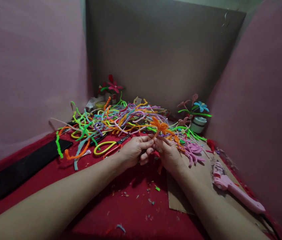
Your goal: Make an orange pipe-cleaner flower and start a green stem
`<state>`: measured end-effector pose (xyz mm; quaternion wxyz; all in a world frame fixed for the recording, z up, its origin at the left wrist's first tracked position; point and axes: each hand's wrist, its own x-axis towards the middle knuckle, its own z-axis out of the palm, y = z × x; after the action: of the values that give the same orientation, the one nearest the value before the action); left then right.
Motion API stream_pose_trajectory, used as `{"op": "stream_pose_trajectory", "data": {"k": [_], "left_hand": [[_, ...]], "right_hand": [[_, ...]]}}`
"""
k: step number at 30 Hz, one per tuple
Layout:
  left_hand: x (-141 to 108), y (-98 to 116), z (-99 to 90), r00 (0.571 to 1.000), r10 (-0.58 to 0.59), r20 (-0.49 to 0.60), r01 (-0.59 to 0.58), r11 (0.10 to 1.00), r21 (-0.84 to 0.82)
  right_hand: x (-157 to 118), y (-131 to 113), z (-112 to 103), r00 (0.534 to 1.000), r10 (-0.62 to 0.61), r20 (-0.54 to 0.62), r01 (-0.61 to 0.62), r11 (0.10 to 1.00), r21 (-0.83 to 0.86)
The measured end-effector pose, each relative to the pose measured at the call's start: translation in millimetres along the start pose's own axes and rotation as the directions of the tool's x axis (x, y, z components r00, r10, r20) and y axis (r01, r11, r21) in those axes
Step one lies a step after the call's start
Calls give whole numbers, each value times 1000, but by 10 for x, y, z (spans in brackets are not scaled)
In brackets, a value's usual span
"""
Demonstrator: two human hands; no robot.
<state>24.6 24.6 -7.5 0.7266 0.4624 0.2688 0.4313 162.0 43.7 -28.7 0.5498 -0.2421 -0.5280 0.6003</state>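
Observation:
Both hands meet above the middle of the red cloth, pinching the lower end of an orange pipe-cleaner flower [159, 125]. Its petals spread upward, just above the fingertips. My left hand [139, 148] has its thumb and index finger closed at the stem, the other fingers curled. My right hand [169, 153] is closed on the stem from the other side. Behind the hands spreads a tangled heap of coloured pipe cleaners [123, 116]. Scissors with yellow handles [105, 146] lie left of my left hand. A bundle of pink-purple pipe cleaners [193, 150] rests beyond my right hand.
A pink glue gun [236, 190] lies on a cardboard sheet [181, 196] at the right. A black flat slab [23, 168] lies at the left. Finished flowers, one blue [201, 106] and one red-pink [115, 87], stand at the back. Small scraps dot the red cloth [131, 213].

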Motion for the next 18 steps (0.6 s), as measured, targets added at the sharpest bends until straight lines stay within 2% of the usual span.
{"op": "stream_pose_trajectory", "data": {"k": [5,8,13,18], "left_hand": [[-16,33,-71,982,-85,171,102,990,-95],[-13,34,-58,978,-88,187,99,994,-50],[47,-6,-64,999,33,14,-34,987,157],[108,-40,-207,982,34,-184,24,952,304]], "right_hand": [[11,-43,16,998,35,49,-36,999,33],[-3,-68,29,998,10,60,-13,999,47],[10,-63,-4,998,40,47,-40,999,14],[50,-71,-54,996,-32,-78,30,999,-24]]}}
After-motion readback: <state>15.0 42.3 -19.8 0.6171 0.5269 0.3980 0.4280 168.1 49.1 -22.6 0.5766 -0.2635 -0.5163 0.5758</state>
